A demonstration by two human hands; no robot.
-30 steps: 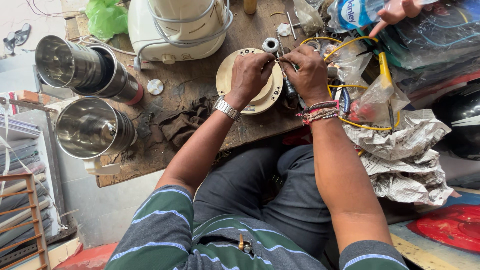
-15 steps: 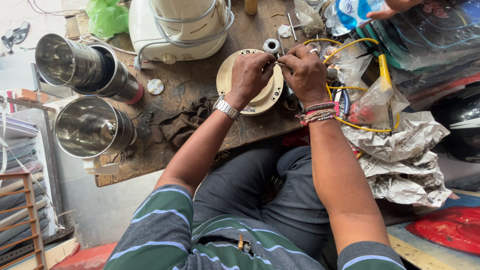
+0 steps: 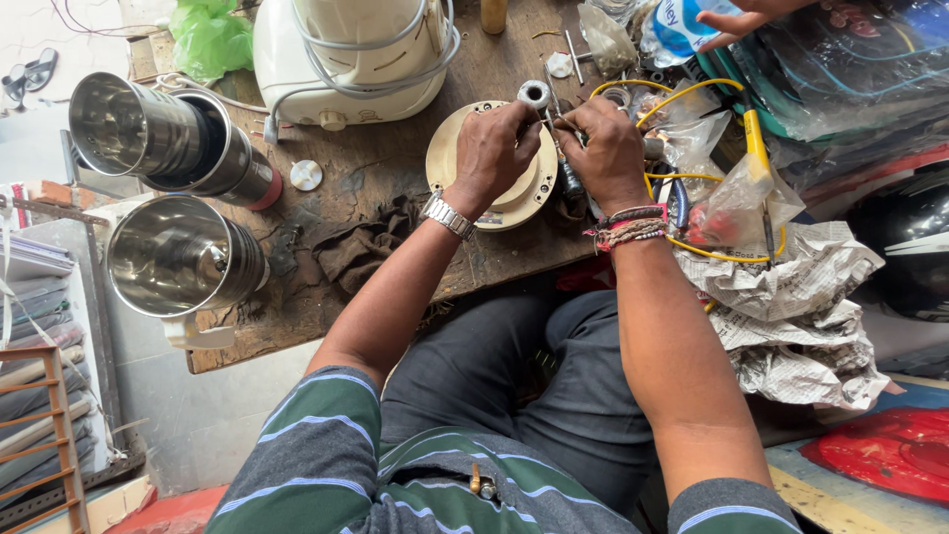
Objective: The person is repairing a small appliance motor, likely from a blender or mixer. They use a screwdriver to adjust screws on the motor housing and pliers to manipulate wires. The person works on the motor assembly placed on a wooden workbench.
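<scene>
**Both hands on the small part above the cream disc**

Your left hand [image 3: 499, 148] and right hand [image 3: 605, 150] meet over the round cream plastic base plate [image 3: 514, 193], which lies flat on the worn wooden workbench [image 3: 395, 168]. The fingers of both hands are curled in and pinched around something small and thin between them; it is too hidden to tell what it is. Your left hand rests partly on the plate itself.

Judging from how things lie, the work is mid-way: the plate is off the white mixer body [image 3: 346, 59] behind it, with that body's grey cord wrapped round it, so reassembly is not yet done. The two steel grinder jars [image 3: 168, 198] lie on their sides at the left edge, untouched. A small white spool [image 3: 535, 94] stands just beyond your fingertips, and yellow wires [image 3: 692, 178] loop beside your right wrist over crumpled newspaper [image 3: 791, 297]. Another person's hand [image 3: 736, 18] reaches in at the top right.
</scene>
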